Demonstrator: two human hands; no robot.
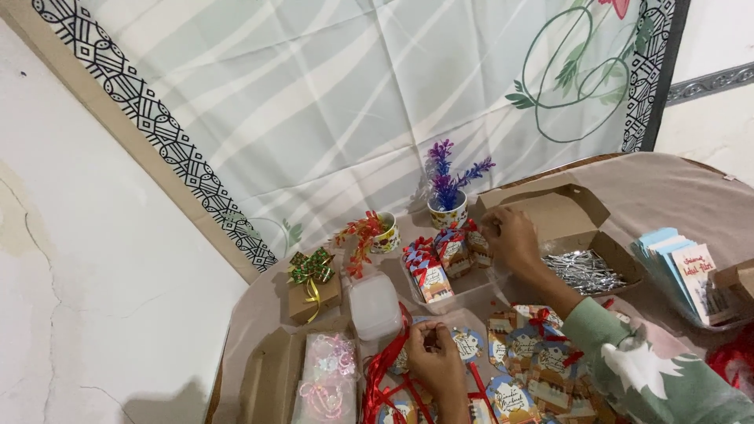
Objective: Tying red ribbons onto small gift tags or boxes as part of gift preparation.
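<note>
My right hand (pixel 510 235) reaches across the table in a green patterned sleeve, its fingers closed on a small printed gift box (pixel 477 245) with a red ribbon. That box stands at the end of a row of similar boxes (pixel 430 275) in a clear tray (pixel 463 297). My left hand (pixel 433 360) is near the front edge, its fingers pinched on a round printed tag (pixel 401 360) over loose red ribbon (pixel 382 369). Another round tag (pixel 467 343) lies just right of that hand.
Several tags with red bows (pixel 542 361) are piled at the front right. An open cardboard box (pixel 577 228) holds silver twist ties (pixel 585 271). Also here: a clear plastic tub (pixel 374 306), a brown box with a green bow (pixel 312 286), a purple plant pot (pixel 448 208), and cards (pixel 691 275) at the right.
</note>
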